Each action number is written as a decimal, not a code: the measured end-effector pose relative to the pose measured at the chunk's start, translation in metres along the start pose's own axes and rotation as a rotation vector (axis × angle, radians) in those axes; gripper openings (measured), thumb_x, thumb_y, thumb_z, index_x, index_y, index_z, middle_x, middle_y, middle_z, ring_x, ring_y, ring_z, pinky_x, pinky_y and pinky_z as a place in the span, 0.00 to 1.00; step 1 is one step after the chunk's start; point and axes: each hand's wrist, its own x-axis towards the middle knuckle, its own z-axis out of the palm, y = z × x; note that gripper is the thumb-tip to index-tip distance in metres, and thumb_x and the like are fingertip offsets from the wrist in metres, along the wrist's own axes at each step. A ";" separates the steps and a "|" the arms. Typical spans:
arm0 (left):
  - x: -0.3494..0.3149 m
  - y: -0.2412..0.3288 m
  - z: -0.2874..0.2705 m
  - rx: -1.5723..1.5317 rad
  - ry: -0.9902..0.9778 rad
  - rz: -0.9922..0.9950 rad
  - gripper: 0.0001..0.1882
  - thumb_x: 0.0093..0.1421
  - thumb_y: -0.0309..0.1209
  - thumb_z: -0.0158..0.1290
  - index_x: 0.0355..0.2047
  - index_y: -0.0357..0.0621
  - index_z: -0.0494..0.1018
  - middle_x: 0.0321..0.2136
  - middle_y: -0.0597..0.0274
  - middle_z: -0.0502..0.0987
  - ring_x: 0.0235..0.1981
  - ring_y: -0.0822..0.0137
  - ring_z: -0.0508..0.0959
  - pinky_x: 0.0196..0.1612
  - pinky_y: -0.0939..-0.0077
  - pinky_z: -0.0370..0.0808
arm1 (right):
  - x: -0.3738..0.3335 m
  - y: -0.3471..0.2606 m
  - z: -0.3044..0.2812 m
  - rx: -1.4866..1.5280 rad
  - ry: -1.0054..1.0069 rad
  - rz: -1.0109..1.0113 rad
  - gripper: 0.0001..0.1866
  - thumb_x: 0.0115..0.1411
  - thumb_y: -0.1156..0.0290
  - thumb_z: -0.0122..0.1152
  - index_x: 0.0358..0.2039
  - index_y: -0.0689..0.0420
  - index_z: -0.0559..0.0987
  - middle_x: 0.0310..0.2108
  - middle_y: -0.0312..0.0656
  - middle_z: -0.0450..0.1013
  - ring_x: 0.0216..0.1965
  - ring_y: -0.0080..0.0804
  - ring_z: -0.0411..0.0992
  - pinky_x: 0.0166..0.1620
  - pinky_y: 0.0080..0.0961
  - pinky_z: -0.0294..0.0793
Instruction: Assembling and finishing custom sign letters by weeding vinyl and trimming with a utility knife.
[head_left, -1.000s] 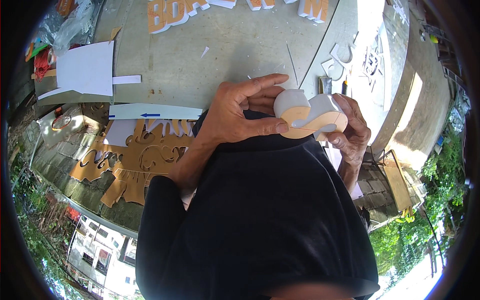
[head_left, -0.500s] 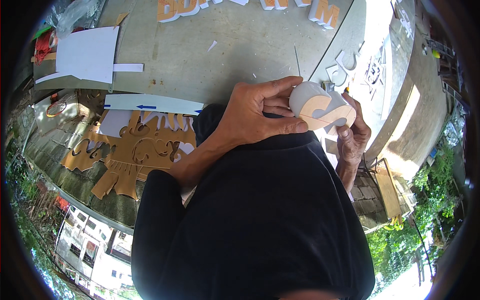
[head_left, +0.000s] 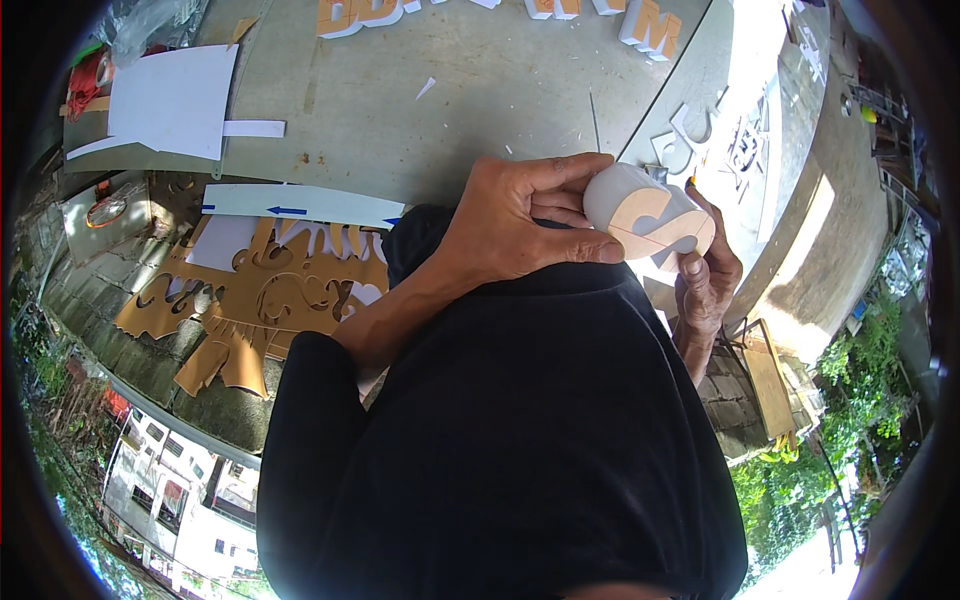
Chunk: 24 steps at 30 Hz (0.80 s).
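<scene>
The S-shaped block [head_left: 657,237], turned more face-up than a second earlier, sits at the grey table's [head_left: 400,110] near right, left hand [head_left: 512,220] and right hand [head_left: 712,285] clasping opposite ends, presumably for steadiness.

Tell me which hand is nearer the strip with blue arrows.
Left. The left hand is right of the strip; the right hand is farther off, at the right of the curved block.

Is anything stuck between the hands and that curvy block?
Nothing visible: the left hand and the right hand hold the curvy block directly, bare thumbs against its edges.
</scene>
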 end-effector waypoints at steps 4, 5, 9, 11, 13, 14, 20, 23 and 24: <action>0.001 0.001 -0.001 0.019 0.000 0.023 0.38 0.48 0.23 0.72 0.58 0.26 0.69 0.45 0.39 0.80 0.48 0.55 0.82 0.51 0.61 0.82 | 0.001 0.002 -0.002 -0.007 -0.004 0.005 0.42 0.45 0.48 0.79 0.54 0.64 0.79 0.56 0.54 0.73 0.59 0.45 0.69 0.65 0.49 0.65; 0.001 0.000 -0.001 0.008 0.002 0.012 0.37 0.48 0.23 0.72 0.58 0.26 0.69 0.45 0.39 0.80 0.48 0.55 0.82 0.51 0.61 0.82 | 0.002 0.002 -0.002 -0.007 -0.004 0.006 0.42 0.45 0.48 0.79 0.54 0.64 0.79 0.56 0.54 0.73 0.59 0.45 0.69 0.65 0.49 0.65; 0.001 0.001 -0.002 -0.005 -0.003 0.001 0.36 0.50 0.22 0.71 0.58 0.25 0.68 0.46 0.38 0.80 0.48 0.55 0.82 0.52 0.61 0.82 | 0.002 0.002 -0.001 -0.017 0.006 -0.009 0.43 0.44 0.48 0.80 0.54 0.64 0.79 0.55 0.54 0.73 0.59 0.46 0.69 0.64 0.50 0.66; 0.001 -0.005 -0.003 -0.026 0.007 0.012 0.37 0.49 0.23 0.71 0.57 0.24 0.69 0.46 0.37 0.80 0.47 0.55 0.83 0.50 0.63 0.82 | 0.002 0.002 0.000 -0.021 0.007 -0.019 0.43 0.43 0.47 0.80 0.53 0.64 0.79 0.55 0.54 0.73 0.59 0.46 0.69 0.63 0.50 0.67; 0.002 -0.007 -0.003 -0.047 0.015 0.023 0.37 0.48 0.25 0.72 0.56 0.23 0.69 0.46 0.36 0.79 0.46 0.55 0.83 0.49 0.65 0.83 | 0.003 -0.001 0.002 -0.057 0.006 -0.015 0.43 0.43 0.47 0.80 0.53 0.65 0.80 0.54 0.54 0.73 0.58 0.46 0.70 0.62 0.49 0.68; 0.002 -0.007 -0.003 -0.044 0.019 0.028 0.37 0.49 0.25 0.72 0.56 0.23 0.69 0.46 0.36 0.79 0.46 0.55 0.83 0.50 0.64 0.83 | 0.003 -0.001 0.002 -0.057 0.010 -0.013 0.43 0.43 0.47 0.80 0.53 0.65 0.80 0.54 0.54 0.73 0.58 0.46 0.70 0.62 0.49 0.68; 0.004 -0.004 0.002 -0.170 0.051 -0.024 0.35 0.50 0.23 0.71 0.56 0.23 0.69 0.44 0.36 0.80 0.45 0.56 0.83 0.50 0.67 0.83 | 0.002 -0.007 0.006 -0.046 0.017 0.000 0.40 0.45 0.50 0.80 0.52 0.65 0.80 0.53 0.54 0.74 0.57 0.45 0.71 0.62 0.48 0.69; 0.012 -0.003 -0.001 -0.231 0.084 -0.127 0.33 0.51 0.23 0.70 0.55 0.23 0.71 0.41 0.38 0.81 0.42 0.59 0.84 0.46 0.71 0.84 | 0.008 -0.008 0.008 0.010 0.019 0.095 0.32 0.50 0.57 0.78 0.50 0.67 0.81 0.50 0.51 0.76 0.52 0.41 0.75 0.58 0.43 0.73; 0.016 -0.004 -0.005 -0.210 0.089 -0.197 0.31 0.52 0.24 0.69 0.54 0.23 0.72 0.40 0.39 0.82 0.40 0.60 0.85 0.43 0.74 0.84 | 0.012 -0.008 0.006 0.018 0.021 0.201 0.32 0.50 0.58 0.78 0.50 0.67 0.80 0.47 0.52 0.78 0.48 0.40 0.77 0.54 0.41 0.75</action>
